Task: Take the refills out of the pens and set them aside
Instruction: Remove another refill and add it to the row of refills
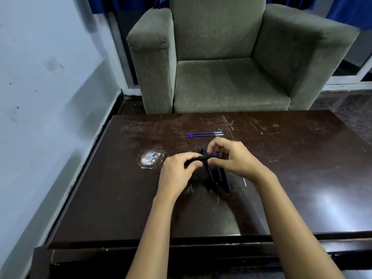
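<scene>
Left hand [177,171] grips a black pen [196,158] lying left to right; its blue refill [214,155] sticks out rightward, pinched between the right hand's [236,158] thumb and fingers.

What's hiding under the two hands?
Black pens lie on the table under the left hand and right hand. The hands cover their far ends, so the count is unclear.

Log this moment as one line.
step: refill extraction | left hand: grips pen barrel | right hand: pinches blue refill end | set aside: two refills | waiting: black pens on table
</scene>
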Demonstrator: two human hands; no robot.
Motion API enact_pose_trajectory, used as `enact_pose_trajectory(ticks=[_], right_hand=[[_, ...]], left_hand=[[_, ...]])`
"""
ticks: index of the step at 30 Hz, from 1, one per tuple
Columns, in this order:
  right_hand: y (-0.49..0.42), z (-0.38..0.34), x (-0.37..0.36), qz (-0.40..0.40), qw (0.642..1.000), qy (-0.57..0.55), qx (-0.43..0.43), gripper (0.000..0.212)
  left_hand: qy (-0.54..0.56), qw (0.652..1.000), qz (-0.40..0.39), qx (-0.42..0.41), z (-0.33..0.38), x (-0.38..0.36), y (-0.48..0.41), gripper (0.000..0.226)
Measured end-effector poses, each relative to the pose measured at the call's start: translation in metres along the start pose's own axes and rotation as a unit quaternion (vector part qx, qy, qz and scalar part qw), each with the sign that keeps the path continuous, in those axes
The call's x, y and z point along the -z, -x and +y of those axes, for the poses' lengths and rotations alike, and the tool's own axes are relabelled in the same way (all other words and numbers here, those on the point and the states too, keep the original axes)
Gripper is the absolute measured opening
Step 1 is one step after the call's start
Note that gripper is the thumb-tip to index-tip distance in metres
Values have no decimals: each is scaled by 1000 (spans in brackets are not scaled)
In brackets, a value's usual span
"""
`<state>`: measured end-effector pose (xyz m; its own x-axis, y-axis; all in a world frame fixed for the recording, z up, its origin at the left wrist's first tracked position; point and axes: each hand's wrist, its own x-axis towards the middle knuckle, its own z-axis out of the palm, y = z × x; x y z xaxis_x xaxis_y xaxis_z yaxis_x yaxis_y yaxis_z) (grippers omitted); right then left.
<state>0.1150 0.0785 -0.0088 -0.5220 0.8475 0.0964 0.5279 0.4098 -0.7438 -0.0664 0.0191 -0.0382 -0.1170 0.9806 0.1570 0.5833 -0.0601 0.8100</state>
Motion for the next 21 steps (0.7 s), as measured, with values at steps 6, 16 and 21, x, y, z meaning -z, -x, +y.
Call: enact_pose_trajectory(ticks=[6, 16, 21], right_hand=[[0, 2, -5, 4, 998, 26, -55, 26], [1, 5, -5, 0, 999, 20, -32, 13], [2, 1, -2, 40, 999, 31, 15, 5]], left_hand=[[1, 1000, 2, -3, 2, -2, 1, 19], [-4, 1000, 8, 2, 0, -2, -2, 20], [-9, 1000, 8, 3, 2, -3, -1, 19]])
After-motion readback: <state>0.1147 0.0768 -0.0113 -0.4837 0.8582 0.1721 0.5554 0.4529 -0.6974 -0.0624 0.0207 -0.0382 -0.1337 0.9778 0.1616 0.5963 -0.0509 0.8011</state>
